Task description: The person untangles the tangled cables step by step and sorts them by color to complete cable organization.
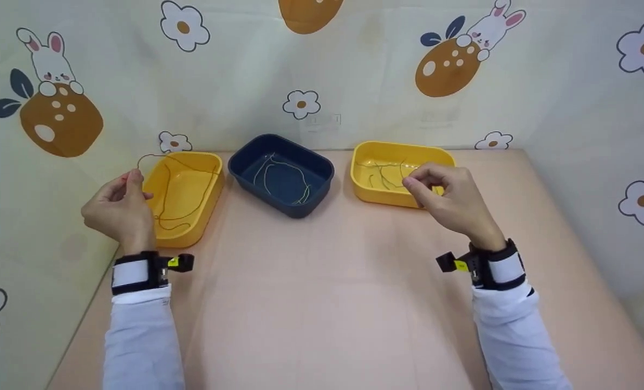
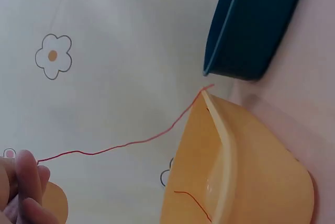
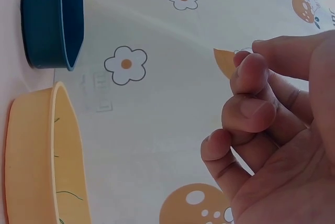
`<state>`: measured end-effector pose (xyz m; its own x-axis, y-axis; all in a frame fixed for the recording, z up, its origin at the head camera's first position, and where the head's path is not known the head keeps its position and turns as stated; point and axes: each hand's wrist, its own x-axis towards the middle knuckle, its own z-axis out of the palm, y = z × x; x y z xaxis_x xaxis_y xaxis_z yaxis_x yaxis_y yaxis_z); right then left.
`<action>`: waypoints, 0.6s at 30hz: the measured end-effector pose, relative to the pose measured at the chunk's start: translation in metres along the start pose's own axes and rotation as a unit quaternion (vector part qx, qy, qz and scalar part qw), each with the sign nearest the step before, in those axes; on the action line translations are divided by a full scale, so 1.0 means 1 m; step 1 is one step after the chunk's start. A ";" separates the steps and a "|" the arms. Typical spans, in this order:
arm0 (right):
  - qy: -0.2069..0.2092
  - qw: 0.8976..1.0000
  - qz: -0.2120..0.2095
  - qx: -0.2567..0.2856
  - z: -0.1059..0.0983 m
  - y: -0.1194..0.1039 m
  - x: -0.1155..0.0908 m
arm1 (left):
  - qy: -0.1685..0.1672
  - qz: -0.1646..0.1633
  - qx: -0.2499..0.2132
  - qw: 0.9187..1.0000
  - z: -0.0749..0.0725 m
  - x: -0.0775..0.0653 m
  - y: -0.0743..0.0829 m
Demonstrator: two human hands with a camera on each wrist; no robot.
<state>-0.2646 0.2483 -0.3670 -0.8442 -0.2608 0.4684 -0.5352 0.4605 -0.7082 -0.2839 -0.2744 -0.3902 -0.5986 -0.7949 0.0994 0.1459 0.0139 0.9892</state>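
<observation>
My left hand [image 1: 118,208] pinches the end of a red thread [image 2: 128,143] between thumb and fingertips, above the left edge of a yellow box [image 1: 194,235]. The thread runs from the fingers to the box's far rim. More red thread [image 1: 166,189] lies in loops inside that box. My right hand [image 1: 446,197] hovers over the front right of another yellow box [image 1: 381,196], fingers loosely bent. In the right wrist view its thumb and fingertips [image 3: 251,72] show nothing between them. Several short green threads [image 1: 382,176] lie in this right box, partly hidden by the hand.
Between the yellow boxes stands a dark blue box [image 1: 284,203], turned at an angle, with pale yellowish threads [image 1: 266,176] curled inside. All three boxes stand along the back of the table [image 1: 311,292], close to a patterned cloth backdrop [image 1: 235,81].
</observation>
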 end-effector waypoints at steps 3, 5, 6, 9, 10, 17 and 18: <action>-0.005 1.000 0.003 -0.004 0.000 0.000 0.000 | -0.015 -0.023 0.047 0.999 -0.003 0.007 -0.008; -0.008 1.000 0.005 -0.006 0.000 0.000 0.000 | -0.019 -0.036 0.082 0.996 -0.005 0.011 -0.013; -0.009 1.000 0.006 -0.008 0.000 0.000 0.000 | -0.020 -0.040 0.102 0.994 -0.006 0.013 -0.014; -0.012 1.000 0.007 -0.009 0.001 0.000 0.000 | -0.011 -0.030 0.170 0.985 -0.009 0.017 -0.018; -0.012 1.000 0.006 -0.010 0.001 0.000 0.000 | -0.006 -0.026 0.188 0.982 -0.010 0.018 -0.019; -0.017 1.000 0.008 -0.012 0.001 0.000 0.000 | 0.013 -0.008 0.199 0.980 -0.014 0.021 -0.021; -0.019 1.000 0.009 -0.014 0.001 0.000 -0.001 | 0.012 -0.009 0.198 0.980 -0.014 0.021 -0.021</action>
<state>-0.2643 0.2479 -0.3680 -0.8546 -0.2836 0.4349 -0.5190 0.4881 -0.7017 -0.2887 -0.2998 -0.4106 -0.5792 -0.8109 0.0837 -0.1843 0.2303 0.9555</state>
